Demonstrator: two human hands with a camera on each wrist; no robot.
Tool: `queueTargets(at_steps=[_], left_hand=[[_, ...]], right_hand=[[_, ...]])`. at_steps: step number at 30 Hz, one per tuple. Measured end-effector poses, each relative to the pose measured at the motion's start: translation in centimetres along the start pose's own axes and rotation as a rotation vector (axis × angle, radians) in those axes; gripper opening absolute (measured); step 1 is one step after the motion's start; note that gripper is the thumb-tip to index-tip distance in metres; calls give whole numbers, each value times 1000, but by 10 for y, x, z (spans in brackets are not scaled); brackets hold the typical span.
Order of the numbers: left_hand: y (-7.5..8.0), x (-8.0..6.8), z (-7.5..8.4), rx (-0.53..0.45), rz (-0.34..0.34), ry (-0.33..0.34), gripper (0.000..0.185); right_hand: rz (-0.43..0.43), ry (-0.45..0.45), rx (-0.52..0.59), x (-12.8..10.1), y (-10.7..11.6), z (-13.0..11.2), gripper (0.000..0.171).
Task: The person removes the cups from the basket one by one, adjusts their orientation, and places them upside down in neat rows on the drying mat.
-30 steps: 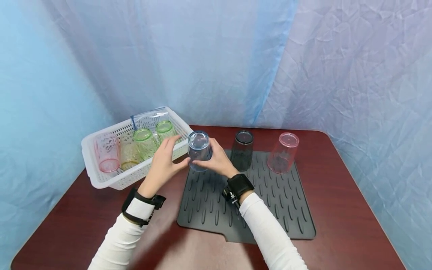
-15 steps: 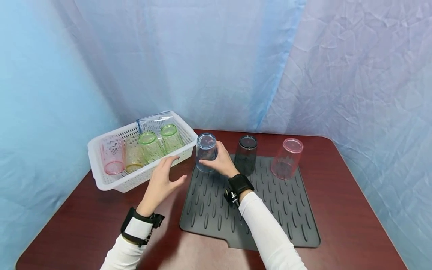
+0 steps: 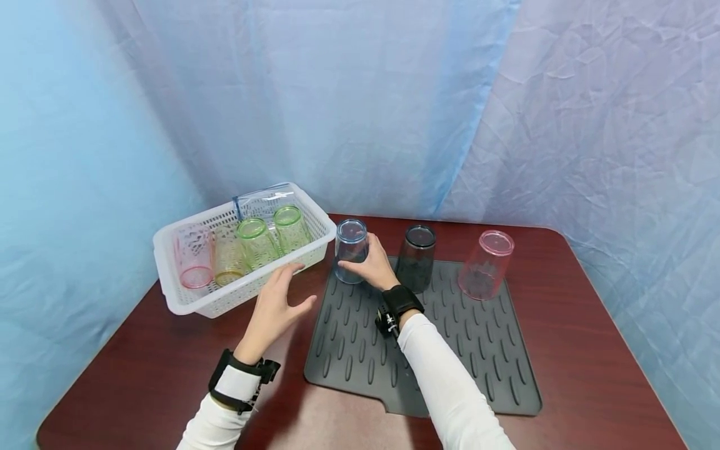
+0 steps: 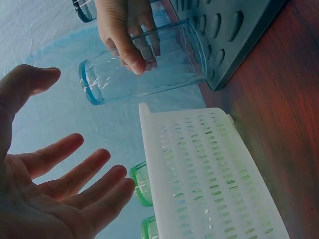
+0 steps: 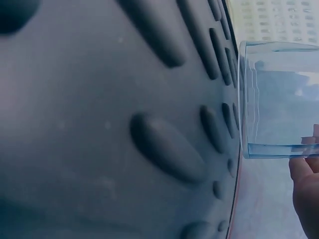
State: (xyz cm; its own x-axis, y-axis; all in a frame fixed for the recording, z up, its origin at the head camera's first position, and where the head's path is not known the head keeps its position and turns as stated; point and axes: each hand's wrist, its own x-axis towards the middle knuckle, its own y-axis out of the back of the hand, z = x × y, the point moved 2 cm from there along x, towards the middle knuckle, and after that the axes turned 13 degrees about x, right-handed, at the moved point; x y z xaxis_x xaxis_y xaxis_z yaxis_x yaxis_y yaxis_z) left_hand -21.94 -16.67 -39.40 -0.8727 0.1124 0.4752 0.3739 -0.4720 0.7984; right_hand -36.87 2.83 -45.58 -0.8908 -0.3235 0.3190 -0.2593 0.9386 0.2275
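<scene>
At the far left corner of the dark ribbed mat (image 3: 427,350), your right hand (image 3: 374,269) grips the blue tumbler (image 3: 351,249) with fingers and thumb curled round its wall. The tumbler stands upside down: its long axis runs upright, the closed base points up and the open rim faces the mat. From the left wrist view the rim looks to sit at, or just over, the mat's edge, so I cannot tell if it rests fully on the ribs.

That edge is your main risk. If the rim lands half on the mat and half on the counter (image 3: 585,300), the tumbler would likely tilt and could tip toward the white basket (image 3: 180,300) just beside it. The raised ribs could also leave it rocking when you let go. A quick release with the thumb dragging on the smooth wall might pull it over.

Your left hand (image 3: 275,306) hovers with fingers spread and relaxed, holding nothing, between the basket and the tumbler. A careless sweep there could knock either one. The black tumbler (image 3: 416,257) stands close on the other side, so a sideways nudge could strike it too.
</scene>
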Motion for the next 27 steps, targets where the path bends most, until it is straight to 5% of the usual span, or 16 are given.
queueTargets(at_steps=[27], left_hand=[[4, -4, -9, 18, 20, 22, 57]], right_hand=[[-27, -110, 11, 1, -3, 7, 82]])
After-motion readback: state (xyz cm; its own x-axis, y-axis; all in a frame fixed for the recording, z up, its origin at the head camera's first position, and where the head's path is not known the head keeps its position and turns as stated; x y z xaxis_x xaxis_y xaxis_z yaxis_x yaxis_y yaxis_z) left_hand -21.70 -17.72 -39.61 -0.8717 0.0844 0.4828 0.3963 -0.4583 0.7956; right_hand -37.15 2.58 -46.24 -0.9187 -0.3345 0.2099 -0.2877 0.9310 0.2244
